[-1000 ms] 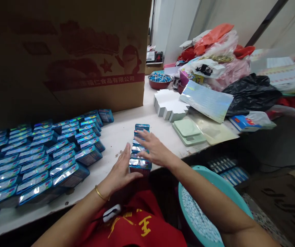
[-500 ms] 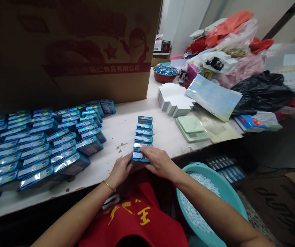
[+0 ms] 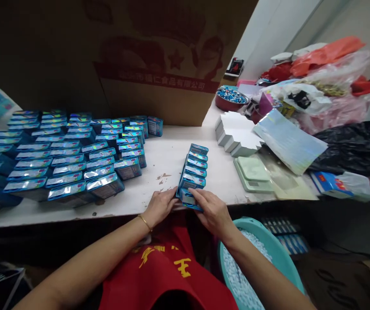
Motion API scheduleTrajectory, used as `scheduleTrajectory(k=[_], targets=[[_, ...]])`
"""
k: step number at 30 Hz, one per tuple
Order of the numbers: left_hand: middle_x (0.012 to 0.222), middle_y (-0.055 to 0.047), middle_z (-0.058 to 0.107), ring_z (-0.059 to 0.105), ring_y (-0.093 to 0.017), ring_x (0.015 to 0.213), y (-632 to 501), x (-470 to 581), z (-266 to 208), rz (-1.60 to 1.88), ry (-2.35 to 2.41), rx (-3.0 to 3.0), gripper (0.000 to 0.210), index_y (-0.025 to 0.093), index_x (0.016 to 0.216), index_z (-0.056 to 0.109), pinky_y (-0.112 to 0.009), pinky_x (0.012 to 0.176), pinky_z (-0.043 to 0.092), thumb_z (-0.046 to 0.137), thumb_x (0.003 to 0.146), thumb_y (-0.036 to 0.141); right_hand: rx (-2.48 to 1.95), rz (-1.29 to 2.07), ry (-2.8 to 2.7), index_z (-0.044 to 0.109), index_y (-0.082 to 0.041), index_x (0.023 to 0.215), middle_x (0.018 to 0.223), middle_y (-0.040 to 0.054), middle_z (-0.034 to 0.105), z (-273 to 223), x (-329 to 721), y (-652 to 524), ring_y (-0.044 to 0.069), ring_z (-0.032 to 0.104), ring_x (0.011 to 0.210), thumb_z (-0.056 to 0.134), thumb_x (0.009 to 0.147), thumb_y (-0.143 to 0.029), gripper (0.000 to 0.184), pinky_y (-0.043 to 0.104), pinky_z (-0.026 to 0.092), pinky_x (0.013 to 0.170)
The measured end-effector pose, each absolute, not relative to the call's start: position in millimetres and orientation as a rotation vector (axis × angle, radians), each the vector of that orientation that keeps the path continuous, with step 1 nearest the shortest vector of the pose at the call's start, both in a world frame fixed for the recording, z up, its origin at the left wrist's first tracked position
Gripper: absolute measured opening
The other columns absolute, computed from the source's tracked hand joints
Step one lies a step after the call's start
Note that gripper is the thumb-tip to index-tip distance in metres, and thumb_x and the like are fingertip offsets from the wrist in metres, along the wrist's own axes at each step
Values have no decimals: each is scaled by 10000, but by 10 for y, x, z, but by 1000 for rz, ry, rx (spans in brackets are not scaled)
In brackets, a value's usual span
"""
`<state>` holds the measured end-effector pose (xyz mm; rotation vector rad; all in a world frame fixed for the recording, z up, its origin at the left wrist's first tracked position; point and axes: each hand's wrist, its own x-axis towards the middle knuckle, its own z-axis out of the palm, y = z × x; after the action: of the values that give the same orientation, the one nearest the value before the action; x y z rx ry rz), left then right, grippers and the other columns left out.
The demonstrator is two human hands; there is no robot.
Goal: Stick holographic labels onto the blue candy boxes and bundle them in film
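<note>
A short row of several small blue tins point(image 3: 195, 168) stands on the white table point(image 3: 159, 163), running away from me. My left hand point(image 3: 159, 206) and my right hand point(image 3: 213, 212) both grip the nearest blue tin point(image 3: 188, 199) of that row at the table's front edge, one hand on each side. A gold bangle circles my left wrist. To the left, many more blue tins point(image 3: 71, 155) lie in ordered rows.
A big cardboard carton point(image 3: 146, 56) stands at the back. White folded boxes point(image 3: 236, 135), a green scale point(image 3: 254, 172), a holographic sheet point(image 3: 290, 140), a red bowl of wrapped sweets point(image 3: 230, 98) and plastic bags point(image 3: 333, 86) crowd the right. A teal basin of white pellets point(image 3: 252, 262) sits below.
My hands slid back along the row from its middle to its near end and closed on the nearest tin. The view has swung to the left.
</note>
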<state>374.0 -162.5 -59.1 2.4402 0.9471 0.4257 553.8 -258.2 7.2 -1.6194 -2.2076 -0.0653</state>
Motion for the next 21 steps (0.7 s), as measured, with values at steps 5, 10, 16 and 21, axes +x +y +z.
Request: scheduleTrajectory(k=[5, 10, 16, 21], targets=[[1105, -63, 614, 561, -178, 985, -1639, 3744, -578, 408, 980, 2478, 423, 229, 1277, 376, -309, 799, 381, 373, 873, 352, -1591, -243, -2223, 341, -208, 1330, 1132, 78, 568, 5, 5492, -2626, 214, 516, 1017, 425, 784, -93, 565, 366, 474, 843], [1099, -57, 613, 555, -179, 993, -1647, 3744, -567, 396, 962, 2504, 417, 235, 1286, 351, -321, 784, 362, 369, 870, 268, -1491, -358, -2237, 389, -196, 1302, 1125, 74, 582, -146, 5386, -2594, 219, 492, 1050, 410, 786, -62, 533, 371, 460, 848], [1128, -59, 592, 541, -179, 1015, -1659, 3716, -551, 402, 947, 2488, 382, 246, 1246, 391, -325, 802, 351, 375, 864, 258, -1684, -226, -2171, 341, -200, 1333, 1112, 79, 568, -146, 5347, -2537, 212, 500, 1003, 414, 760, -63, 594, 352, 464, 827], [1173, -61, 569, 522, -190, 1056, -1627, 3697, -564, 391, 907, 2470, 412, 251, 1246, 388, -341, 837, 360, 426, 836, 242, -1905, -156, -2199, 292, -228, 1357, 1232, 83, 490, 106, 5407, -2346, 254, 472, 1055, 495, 759, -177, 634, 401, 417, 882]])
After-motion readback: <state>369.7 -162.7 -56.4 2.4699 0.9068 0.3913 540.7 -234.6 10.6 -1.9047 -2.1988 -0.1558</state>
